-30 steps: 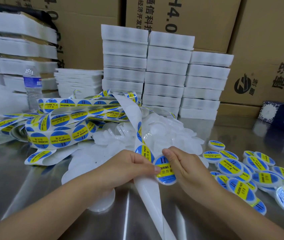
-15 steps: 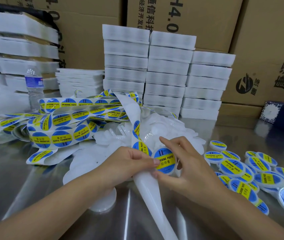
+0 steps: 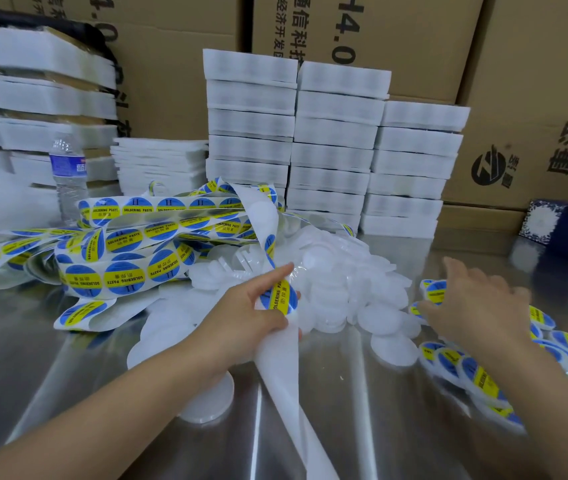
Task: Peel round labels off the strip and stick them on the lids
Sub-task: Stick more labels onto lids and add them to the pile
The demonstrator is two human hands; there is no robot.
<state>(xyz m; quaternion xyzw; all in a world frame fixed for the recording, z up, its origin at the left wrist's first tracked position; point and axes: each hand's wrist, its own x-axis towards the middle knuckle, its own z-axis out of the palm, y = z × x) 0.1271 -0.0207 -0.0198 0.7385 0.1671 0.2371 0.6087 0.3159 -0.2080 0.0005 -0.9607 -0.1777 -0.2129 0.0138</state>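
While the left hand [image 3: 244,317] pinches the strip [image 3: 279,362], long axis running toward the viewer, next label [image 3: 280,299] at its fingers [image 3: 272,277], the right hand [image 3: 479,306] spreads open above labelled lids [image 3: 476,375]; bare lids [image 3: 338,289] lie between both hands

The round labels [image 3: 125,277] on the strip [image 3: 286,358] read "SOLDERING PASTE" on a yellow band, with "II" on the blue field and small Chinese characters beside it. Behind the white stacks [image 3: 331,133], the middle carton [image 3: 414,36] shows "H4.0" and "通信科技". The left carton [image 3: 171,81] shows "4.0". The right carton [image 3: 535,81] shows "AH", large Chinese characters and a round black logo. The bottle [image 3: 68,168] label is too blurred to read.
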